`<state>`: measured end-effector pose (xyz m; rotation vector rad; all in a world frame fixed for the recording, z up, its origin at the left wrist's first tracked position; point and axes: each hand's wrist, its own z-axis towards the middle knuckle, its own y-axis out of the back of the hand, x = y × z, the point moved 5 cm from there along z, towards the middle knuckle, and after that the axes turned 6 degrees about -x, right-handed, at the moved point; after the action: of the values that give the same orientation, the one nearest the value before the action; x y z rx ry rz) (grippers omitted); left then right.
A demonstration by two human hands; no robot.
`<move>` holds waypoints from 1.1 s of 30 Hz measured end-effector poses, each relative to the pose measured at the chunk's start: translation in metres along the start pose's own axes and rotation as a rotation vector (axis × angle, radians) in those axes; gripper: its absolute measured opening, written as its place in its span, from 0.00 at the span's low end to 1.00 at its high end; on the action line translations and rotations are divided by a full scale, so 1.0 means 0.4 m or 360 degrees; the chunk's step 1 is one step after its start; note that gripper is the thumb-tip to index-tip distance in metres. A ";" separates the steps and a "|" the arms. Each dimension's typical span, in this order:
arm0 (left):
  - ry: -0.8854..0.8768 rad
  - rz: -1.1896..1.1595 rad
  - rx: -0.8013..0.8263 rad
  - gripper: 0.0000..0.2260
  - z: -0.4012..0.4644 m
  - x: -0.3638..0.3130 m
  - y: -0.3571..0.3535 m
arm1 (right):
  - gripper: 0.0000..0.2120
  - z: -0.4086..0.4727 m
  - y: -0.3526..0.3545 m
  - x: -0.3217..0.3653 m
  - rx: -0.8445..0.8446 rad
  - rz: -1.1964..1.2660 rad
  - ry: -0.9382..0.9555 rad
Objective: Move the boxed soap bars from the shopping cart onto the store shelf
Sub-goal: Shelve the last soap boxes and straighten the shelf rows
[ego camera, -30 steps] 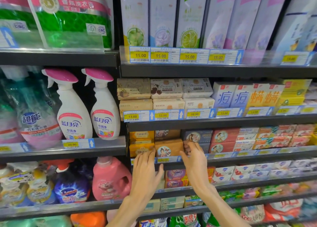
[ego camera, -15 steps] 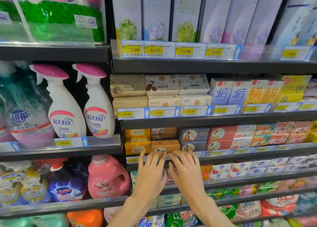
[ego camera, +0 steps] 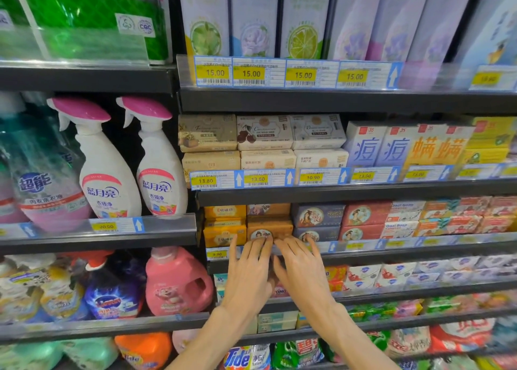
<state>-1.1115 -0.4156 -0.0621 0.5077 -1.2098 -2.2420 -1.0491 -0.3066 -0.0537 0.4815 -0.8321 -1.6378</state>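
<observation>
Both hands reach forward side by side to the third shelf from the top in the right-hand bay. The left hand (ego camera: 247, 271) has its fingers straight and slightly spread, fingertips resting against the front face of a brown cardboard soap box with a round portrait emblem (ego camera: 270, 228). The right hand (ego camera: 300, 269) is likewise flat, fingers extended and fanned, its fingertips touching the lower right corner of the same box and the clear plastic price rail (ego camera: 363, 245) just beneath. Neither hand is curled round anything.

The brown soap box sits at the front edge of the dark metal shelf (ego camera: 391, 253), with a second brown box (ego camera: 268, 210) stacked behind and above it. Just to its left stand yellow-orange soap boxes (ego camera: 225, 229); just to its right, grey-blue boxes with a circular portrait (ego camera: 319, 215), then red ones (ego camera: 366, 215).

In the left bay, two white spray bottles with pink trigger caps (ego camera: 109, 173) stand upright, and a pink jug of detergent (ego camera: 176, 283) sits on the shelf below. The shopping cart is out of view.
</observation>
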 end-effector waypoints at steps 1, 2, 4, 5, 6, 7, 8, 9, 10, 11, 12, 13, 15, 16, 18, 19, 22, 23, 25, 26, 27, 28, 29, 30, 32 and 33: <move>0.0000 -0.0002 0.0009 0.27 -0.001 0.000 0.001 | 0.15 -0.001 0.001 -0.001 0.0000 0.0009 -0.0004; 0.0000 -0.0004 0.0015 0.28 -0.003 0.000 0.004 | 0.15 -0.003 0.002 -0.003 0.0002 0.0026 -0.0003; -0.0004 -0.0004 0.0023 0.30 -0.007 -0.001 0.012 | 0.15 -0.005 0.008 -0.002 -0.0003 0.0103 0.0030; -0.0006 -0.0006 0.0022 0.31 -0.012 -0.001 0.021 | 0.14 -0.005 0.015 0.002 -0.0007 0.0168 0.0066; -0.0005 -0.0013 0.0004 0.31 -0.017 -0.001 0.033 | 0.14 -0.004 0.026 0.008 -0.0005 0.0236 0.0100; 0.0001 -0.0031 -0.0032 0.31 -0.024 0.001 0.048 | 0.14 -0.003 0.039 0.015 0.0002 0.0302 0.0123; 0.0012 -0.0057 -0.0076 0.29 -0.034 0.006 0.064 | 0.13 -0.002 0.051 0.022 0.0017 0.0358 0.0139; 0.0029 -0.0086 -0.0123 0.27 -0.047 0.013 0.080 | 0.13 -0.003 0.063 0.029 0.0038 0.0396 0.0157; 0.0053 -0.0115 -0.0164 0.26 -0.065 0.023 0.095 | 0.13 -0.004 0.071 0.038 0.0078 0.0424 0.0186; 0.0083 -0.0141 -0.0198 0.24 -0.084 0.035 0.109 | 0.13 -0.007 0.072 0.049 0.0131 0.0451 0.0230; 0.0119 -0.0170 -0.0219 0.23 -0.108 0.050 0.120 | 0.13 -0.010 0.070 0.062 0.0197 0.0484 0.0281; 0.0165 -0.0195 -0.0231 0.22 -0.135 0.067 0.129 | 0.13 -0.016 0.062 0.078 0.0269 0.0521 0.0336; 0.0272 -0.0186 -0.0225 0.21 -0.199 0.106 0.148 | 0.14 -0.029 0.033 0.121 0.0419 0.0561 0.0459; 0.0330 -0.0133 -0.0218 0.21 -0.235 0.127 0.161 | 0.14 -0.037 0.017 0.149 0.0494 0.0579 0.0528; 0.0463 0.0000 -0.0189 0.21 -0.321 0.171 0.193 | 0.14 -0.059 -0.022 0.209 0.0606 0.0634 0.0647; 0.0533 0.0058 -0.0166 0.21 -0.369 0.192 0.213 | 0.15 -0.071 -0.038 0.245 0.0661 0.0672 0.0700; 0.0749 0.0236 -0.0093 0.22 -0.526 0.246 0.286 | 0.19 -0.110 -0.061 0.386 0.0803 0.0817 0.0902; 0.0817 0.0299 -0.0077 0.22 -0.581 0.264 0.311 | 0.18 -0.123 -0.061 0.441 0.0798 0.0849 0.0990; 0.0950 0.0389 -0.0030 0.23 -0.691 0.300 0.358 | 0.16 -0.153 -0.049 0.554 0.0772 0.0936 0.1137; 0.1028 0.0425 0.0007 0.23 -0.747 0.320 0.381 | 0.16 -0.172 -0.044 0.611 0.0812 0.0943 0.1207; 0.1109 0.0463 0.0044 0.24 -0.803 0.339 0.404 | 0.15 -0.194 -0.046 0.664 0.0839 0.0932 0.1273; 0.1186 0.0502 0.0068 0.25 -0.853 0.357 0.428 | 0.13 -0.215 -0.045 0.712 0.0838 0.0931 0.1332; 0.1262 0.0533 0.0077 0.26 -0.906 0.374 0.453 | 0.12 -0.234 -0.044 0.761 0.0813 0.0956 0.1389; 0.1333 0.0550 0.0085 0.26 -0.957 0.389 0.478 | 0.14 -0.255 -0.040 0.812 0.0826 0.0986 0.1450; 0.1433 0.0564 0.0097 0.26 -1.054 0.418 0.533 | 0.19 -0.298 -0.020 0.920 0.0855 0.1015 0.1585; 0.1476 0.0573 0.0099 0.26 -1.104 0.433 0.559 | 0.21 -0.320 -0.011 0.974 0.0836 0.1028 0.1659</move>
<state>-0.9409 -0.9082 -0.1178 1.0913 -0.7782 -1.3753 -1.0544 -0.7151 -0.0928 1.1544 -0.4977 -0.4097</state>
